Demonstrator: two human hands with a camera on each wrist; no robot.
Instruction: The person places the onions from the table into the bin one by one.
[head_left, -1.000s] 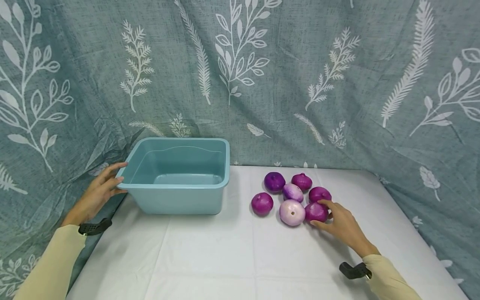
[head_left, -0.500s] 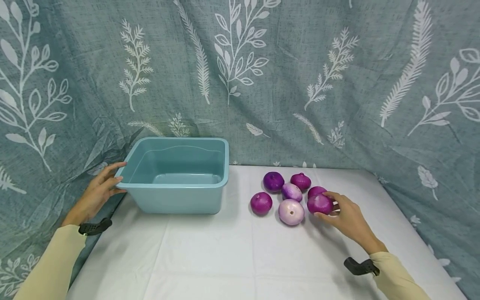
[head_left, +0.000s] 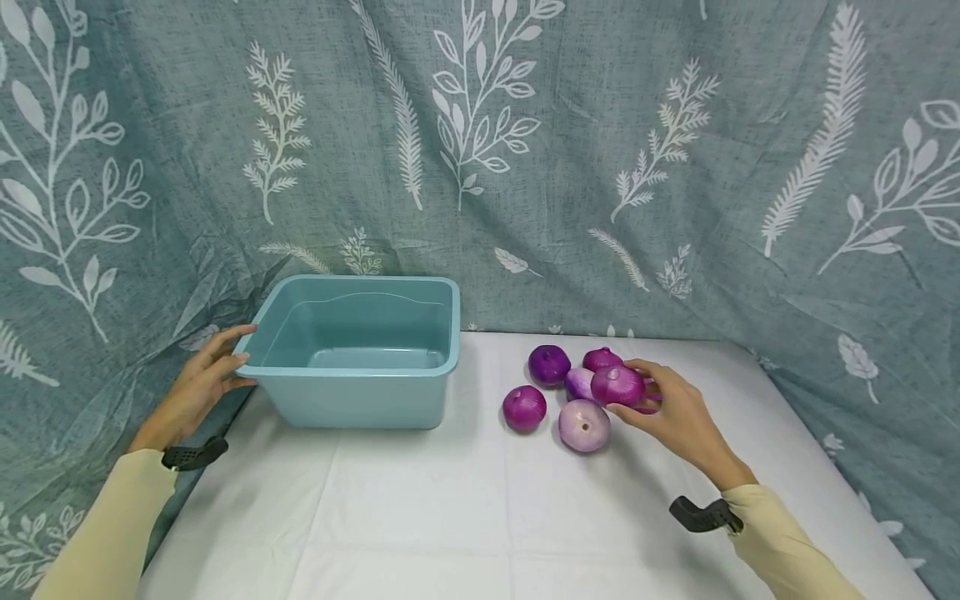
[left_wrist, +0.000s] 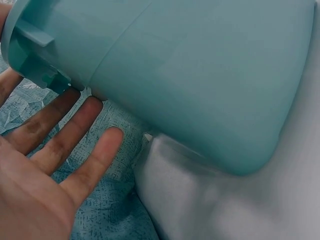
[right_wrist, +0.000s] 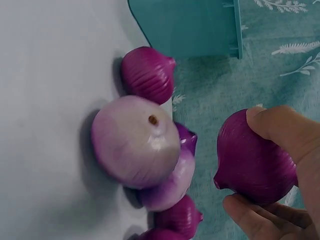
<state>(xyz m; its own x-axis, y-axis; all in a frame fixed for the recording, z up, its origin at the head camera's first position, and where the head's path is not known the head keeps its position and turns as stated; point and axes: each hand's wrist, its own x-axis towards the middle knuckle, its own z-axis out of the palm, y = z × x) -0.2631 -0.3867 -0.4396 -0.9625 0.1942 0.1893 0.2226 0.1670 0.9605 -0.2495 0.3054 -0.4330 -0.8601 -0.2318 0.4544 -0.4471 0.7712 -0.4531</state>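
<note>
My right hand holds a red onion between thumb and fingers, raised in front of the other onions. In the right wrist view that same onion shows its pointed tip, with the thumb on one side and fingers on the other. My left hand rests against the left rim of a teal plastic tub. Its fingers are extended beside the tub's outer wall in the left wrist view.
A pale peeled-looking onion and a red onion lie nearest. Behind are a dark purple onion, a purple-white onion and another red onion. A leaf-patterned curtain hangs behind the white-covered table.
My right hand has lifted the red onion off the table and carried it up and to the left. My left hand stays at the tub's rim.
</note>
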